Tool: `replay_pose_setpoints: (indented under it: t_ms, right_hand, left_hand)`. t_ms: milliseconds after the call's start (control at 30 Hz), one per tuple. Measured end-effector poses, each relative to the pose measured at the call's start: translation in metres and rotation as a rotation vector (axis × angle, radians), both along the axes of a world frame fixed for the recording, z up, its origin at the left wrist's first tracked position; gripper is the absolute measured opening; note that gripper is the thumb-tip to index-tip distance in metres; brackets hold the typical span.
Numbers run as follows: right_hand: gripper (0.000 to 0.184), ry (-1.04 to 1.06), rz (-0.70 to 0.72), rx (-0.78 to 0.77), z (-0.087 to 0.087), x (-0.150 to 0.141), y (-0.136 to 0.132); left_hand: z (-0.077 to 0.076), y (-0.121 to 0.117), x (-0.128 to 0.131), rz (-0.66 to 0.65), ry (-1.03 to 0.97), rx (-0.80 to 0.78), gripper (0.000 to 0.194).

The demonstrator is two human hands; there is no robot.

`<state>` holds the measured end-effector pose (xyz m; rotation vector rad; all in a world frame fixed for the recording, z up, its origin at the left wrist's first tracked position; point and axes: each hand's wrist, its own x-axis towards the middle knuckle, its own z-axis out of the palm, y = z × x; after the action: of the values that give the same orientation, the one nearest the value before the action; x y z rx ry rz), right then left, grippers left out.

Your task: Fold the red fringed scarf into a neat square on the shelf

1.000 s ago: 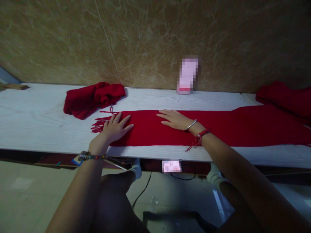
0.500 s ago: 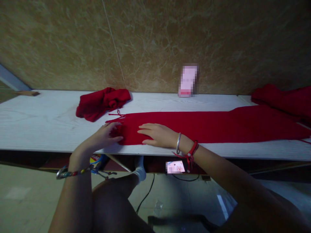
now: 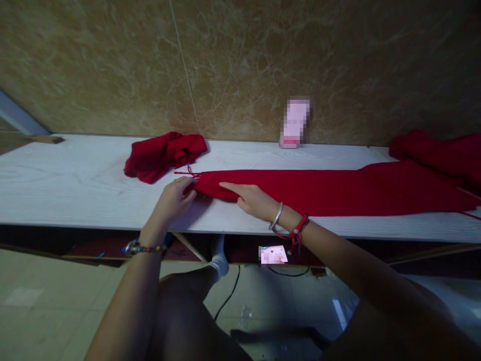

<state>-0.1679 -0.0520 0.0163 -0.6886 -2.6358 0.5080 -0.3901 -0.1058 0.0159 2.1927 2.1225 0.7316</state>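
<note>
A long red scarf (image 3: 319, 193) with a fringed end lies stretched along the white wooden tabletop (image 3: 75, 200). At its left end, my left hand (image 3: 176, 198) is closed on the scarf's near corner, which is lifted and folded toward the far edge. My right hand (image 3: 257, 200) grips the near edge a little further right, index finger pointing left along the cloth and the other fingers curled under. Between my hands the near edge bows upward off the table. Loose fringe strands stick out beyond my left fingertips.
Behind my left hand lies a crumpled red cloth (image 3: 161, 156). More red fabric (image 3: 439, 153) is heaped at the far right. A pink phone-like object (image 3: 296, 123), blurred, leans on the marbled wall (image 3: 240, 65). A lit pink screen (image 3: 273, 254) rests on the shelf below.
My left hand has taken the scarf's near left corner and raised it away from me. My right hand has gone from lying flat on the cloth to gripping its near edge.
</note>
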Motion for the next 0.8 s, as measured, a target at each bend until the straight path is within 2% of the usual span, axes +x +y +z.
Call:
replay_pose_setpoints:
  t_ms: [67,167,300,467,633,700,800]
  right_hand:
    - [0.057,0.015,-0.080,-0.017,0.005,-0.003,0.004]
    - [0.041,0.046,-0.199,-0.037,0.012,-0.006,0.015]
    - [0.024,0.148,-0.316,-0.094,0.017,-0.005,0.031]
    - [0.021,0.223,-0.364,-0.150,0.019,-0.001,0.048]
    - [0.022,0.130,-0.403,-0.264,0.015,-0.004,0.066]
    - [0.020,0.092,-0.410,-0.304,0.011,-0.006,0.073]
    - [0.017,0.072,-0.404,-0.335,0.004,-0.008,0.080]
  left_hand:
    - [0.002,0.005,0.006,0.071,-0.055,0.019,0.035]
    - [0.007,0.016,0.011,0.119,-0.103,0.034,0.034]
    - [0.015,0.029,0.015,0.149,-0.039,0.057,0.035]
    - [0.018,0.036,0.010,0.256,0.050,0.105,0.036]
    - [0.013,0.033,-0.009,0.490,-0.127,0.148,0.041]
    - [0.011,0.030,-0.013,0.480,-0.136,0.147,0.046]
    - [0.004,0.029,-0.011,0.280,-0.086,0.125,0.047]
